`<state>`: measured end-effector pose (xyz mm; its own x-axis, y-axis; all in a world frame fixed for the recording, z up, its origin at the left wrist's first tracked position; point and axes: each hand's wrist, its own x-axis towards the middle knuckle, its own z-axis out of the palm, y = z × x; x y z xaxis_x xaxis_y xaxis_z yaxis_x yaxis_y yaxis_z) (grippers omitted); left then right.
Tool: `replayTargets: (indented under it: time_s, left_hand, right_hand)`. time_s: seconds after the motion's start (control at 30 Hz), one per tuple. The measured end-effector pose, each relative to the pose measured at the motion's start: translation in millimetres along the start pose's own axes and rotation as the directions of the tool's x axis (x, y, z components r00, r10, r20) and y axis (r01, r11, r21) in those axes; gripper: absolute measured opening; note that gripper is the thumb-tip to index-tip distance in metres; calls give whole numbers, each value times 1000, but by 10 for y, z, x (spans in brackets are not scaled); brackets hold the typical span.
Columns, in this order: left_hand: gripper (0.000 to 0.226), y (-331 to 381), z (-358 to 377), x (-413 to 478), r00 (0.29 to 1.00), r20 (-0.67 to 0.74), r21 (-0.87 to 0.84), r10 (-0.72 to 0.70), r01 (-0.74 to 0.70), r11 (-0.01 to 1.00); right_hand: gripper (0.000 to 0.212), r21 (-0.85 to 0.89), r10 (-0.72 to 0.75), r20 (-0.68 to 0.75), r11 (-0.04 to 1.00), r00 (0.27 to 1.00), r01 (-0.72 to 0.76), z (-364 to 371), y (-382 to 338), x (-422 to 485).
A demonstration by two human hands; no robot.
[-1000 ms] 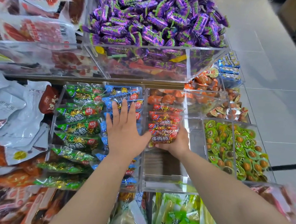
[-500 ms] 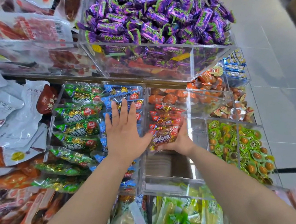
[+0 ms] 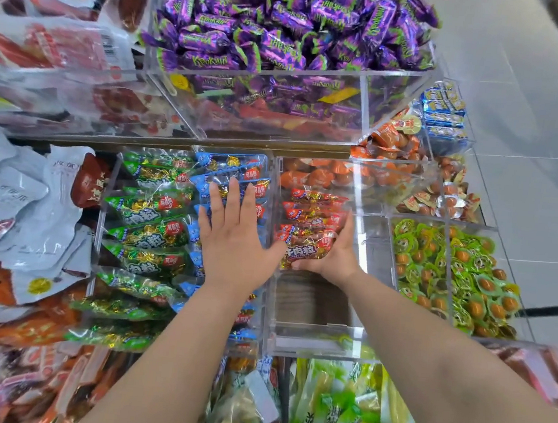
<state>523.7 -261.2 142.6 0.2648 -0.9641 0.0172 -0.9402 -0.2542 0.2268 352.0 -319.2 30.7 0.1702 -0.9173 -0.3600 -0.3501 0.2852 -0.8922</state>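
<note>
While the left hand [image 3: 233, 241] lies flat on blue packets [image 3: 237, 169] and the right hand [image 3: 333, 256] clasps red packets [image 3: 310, 230], clear bin walls [image 3: 308, 342] hem them in beside grey floor tiles [image 3: 523, 99].

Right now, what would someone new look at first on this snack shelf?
Probably the big heap of purple candies in the clear bin at the top. Next, the two hands in the middle: the left hand lies flat on the blue packets, while the right hand holds the red packets beside them. Green cups sit at the right.
</note>
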Motion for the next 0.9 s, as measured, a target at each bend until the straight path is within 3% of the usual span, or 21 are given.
replayTargets:
  time_s: [0.2,0.3,0.37,0.43,0.5,0.6,0.7,0.77,0.9]
  left_hand:
    - [95,-8,-31,5,999,32,-28,-3,4,1000]
    - [92,-9,-83,-4,998,63,-26,15,-13,1000]
    - [87,6,-155,-25,996,83,-46,30,-26,999]
    - [72,51,-258,-79,997,49,-97,67,-63,993]
    - [48,169,-362,-213,985,-30,-158,170,-172,972]
    - [35,509,-403,-572,950,-64,-390,305,-305,869]
    - [16,926,-253,-1001,925,108,-575,363,-240,782]
    - [14,1194,-50,-1308,878,211,-628,429,-215,748]
    - [11,1618,379,-2017,697,476,-623,536,-163,765]
  right_hand:
    - [162,-104,162,34,982,986,-158,-146,23,-245]
    - [150,-120,252,44,962,967,-245,-224,-23,-426]
    - [124,-187,284,-4,942,959,-279,-306,-94,-556]
    - [82,-175,269,-82,944,959,-280,-402,-193,-720]
    - [51,-6,219,-143,975,965,-222,-491,-277,-958]
    - [24,237,152,-257,967,954,-90,-620,-336,-1429]
    - [9,388,150,-391,921,908,15,-781,-240,-1981]
    - [9,430,219,-441,903,870,-9,-888,-17,-2391]
    - [17,548,476,-496,820,726,-163,-1024,721,-3239]
